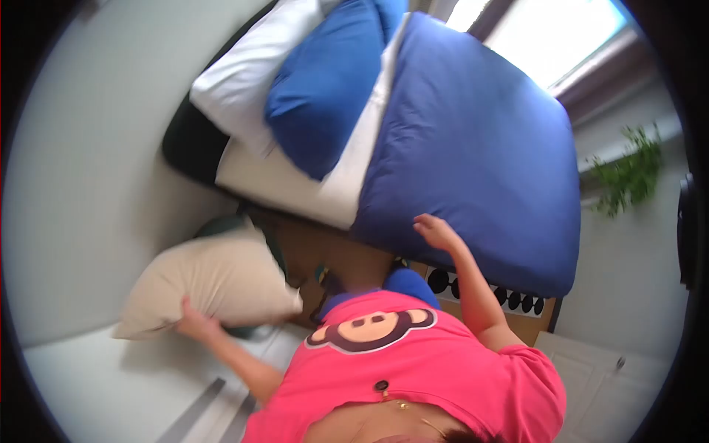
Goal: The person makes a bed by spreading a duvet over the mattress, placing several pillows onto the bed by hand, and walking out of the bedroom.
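My left hand point(198, 323) grips a beige pillow point(214, 273) by its lower edge, and the pillow is tilted and slightly blurred. Behind it, a dark green object point(275, 247) is mostly covered, so its kind does not show. My right hand point(437, 232) is raised near the front edge of the dark blue duvet point(473, 140), fingers loosely stretched and nothing in them. Whether it touches the duvet I cannot tell.
On the bed, a blue pillow point(325, 88) leans over a white pillow point(247, 81), both on the white sheet point(277, 183). A white cabinet point(81, 376) stands at left. A green plant point(631, 173) hangs by the window. Weights-like black discs point(517, 301) show beneath the bed.
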`<state>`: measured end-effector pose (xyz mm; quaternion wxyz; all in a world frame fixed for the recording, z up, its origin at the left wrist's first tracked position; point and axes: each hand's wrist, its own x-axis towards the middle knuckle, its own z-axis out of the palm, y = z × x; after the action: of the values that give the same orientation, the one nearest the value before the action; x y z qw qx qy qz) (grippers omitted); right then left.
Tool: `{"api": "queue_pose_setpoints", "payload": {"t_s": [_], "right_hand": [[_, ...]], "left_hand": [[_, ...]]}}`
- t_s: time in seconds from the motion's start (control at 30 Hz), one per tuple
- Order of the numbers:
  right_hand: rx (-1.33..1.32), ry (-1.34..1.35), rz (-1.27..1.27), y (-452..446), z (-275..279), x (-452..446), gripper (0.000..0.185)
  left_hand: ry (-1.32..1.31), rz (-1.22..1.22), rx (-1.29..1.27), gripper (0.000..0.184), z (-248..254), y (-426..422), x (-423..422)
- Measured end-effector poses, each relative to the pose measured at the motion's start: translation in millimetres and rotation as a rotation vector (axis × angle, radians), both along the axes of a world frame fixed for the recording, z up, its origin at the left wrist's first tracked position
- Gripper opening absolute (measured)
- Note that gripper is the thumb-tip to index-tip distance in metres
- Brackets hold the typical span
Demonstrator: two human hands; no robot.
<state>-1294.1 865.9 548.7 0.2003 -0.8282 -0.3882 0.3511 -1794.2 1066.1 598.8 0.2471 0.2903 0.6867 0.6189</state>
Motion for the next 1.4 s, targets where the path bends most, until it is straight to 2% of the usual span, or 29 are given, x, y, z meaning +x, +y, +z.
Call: {"api": "queue_pose_setpoints", "payload": {"t_s": [0.03,0.1,0.13,0.17,0.23,0.3,0.33,0.43,0.5,0.57,0.63,0.73,0.8,0.87,0.97,1.0,1.07,1.1,1.13,1.17,1.2,1.27,1.3,1.37,1.4], "right_hand": [[0.074,-0.033,0.063,-0.1,2.8,-1.8,0.032],[0.026,0.068,-0.018,-4.5,8.7,0.3,0.033],[0.137,0.021,0.032,-6.3,-0.2,3.8,0.034],[0.148,0.088,-0.002,-8.4,-8.0,8.0,0.035],[0.214,0.148,0.088,-10.1,-6.4,19.7,0.044],[0.099,0.579,-0.197,-17.3,-0.3,30.1,0.056],[0.035,0.787,-0.336,-18.7,0.0,31.3,0.063],[-0.107,1.526,-0.363,-38.4,15.9,55.5,0.071],[0.052,1.748,-0.321,-61.1,29.8,75.4,0.071],[0.332,1.779,-0.342,-94.7,53.5,98.2,0.071],[0.642,1.683,-0.398,-123.8,77.2,121.0,0.071],[0.984,1.373,-0.551,-155.0,108.4,163.4,0.072],[1.003,1.181,-0.697,-164.3,101.4,200.1,0.072],[0.883,1.051,-0.828,-173.9,62.6,248.1,0.072],[0.565,0.98,-0.941,-202.9,-34.1,275.8,0.077],[0.332,0.842,-1.066,-206.7,-45.4,264.8,0.078],[0.16,0.86,-0.999,-216.8,-103.9,240.2,0.09],[0.164,0.844,-0.991,-213.4,-98.4,217.6,0.091],[0.185,0.629,-1.033,-210.2,-136.6,211.4,0.091],[0.201,0.415,-1.066,-209.0,-177.7,205.2,0.092],[0.179,0.39,-1.06,-207.4,-174.8,202.2,0.092],[0.132,0.336,-1.072,-209.7,-160.0,196.4,0.092],[0.14,0.326,-1.115,-212.0,-160.8,192.3,0.092],[0.164,0.287,-1.213,-219.2,-166.5,188.8,0.092],[0.233,0.416,-1.267,-226.3,-183.9,188.8,0.09]], "left_hand": [[-0.005,-0.102,-0.084,0.048,79.8,-8.0,35.7],[0.371,-0.511,-0.123,0.046,125.2,-8.2,10.6],[0.45,-0.661,-0.151,0.041,158.3,-16.9,28.9],[0.533,-0.805,-0.182,0.037,191.6,-35.7,50.9],[0.762,-1.157,-0.24,0.031,235.1,-64.5,95.8],[1.062,-1.573,-0.306,0.026,262.6,-79.4,139.2],[1.02,-1.727,-0.173,0.024,261.3,-76.0,149.7],[0.986,-1.988,0.155,0.025,272.6,-66.9,230.0],[1.126,-2.146,0.469,0.023,264.9,-70.3,290.3],[1.329,-2.313,0.832,0.02,277.7,-99.0,356.2],[1.311,-2.274,1.207,0.021,260.0,-132.9,398.8],[1.556,-2.218,1.42,0.012,223.3,-160.9,446.8],[1.476,-2.186,1.401,0.009,168.7,-163.9,468.8],[1.482,-2.169,1.284,0.009,103.1,-168.8,488.4],[1.407,-2.403,0.875,0.017,26.0,-177.2,504.6],[1.289,-2.428,0.79,0.022,14.4,-175.0,506.9],[1.042,-2.452,0.616,0.03,-7.7,-165.6,513.0],[1.15,-2.218,0.568,0.037,-23.4,-155.3,514.9],[1.196,-1.965,0.496,0.042,-43.6,-141.0,518.8],[1.145,-1.77,0.438,0.044,-82.9,-121.6,522.4],[1.094,-1.577,0.384,0.047,-120.9,-99.5,523.6],[0.828,-1.599,-0.144,0.054,-153.3,-59.3,524.9],[0.852,-1.603,-0.264,0.06,-167.8,-43.5,521.8],[0.582,-1.594,-0.612,0.074,-206.7,-16.3,514.2],[0.434,-1.657,-0.71,0.072,-208.3,-10.7,514.7]]}}
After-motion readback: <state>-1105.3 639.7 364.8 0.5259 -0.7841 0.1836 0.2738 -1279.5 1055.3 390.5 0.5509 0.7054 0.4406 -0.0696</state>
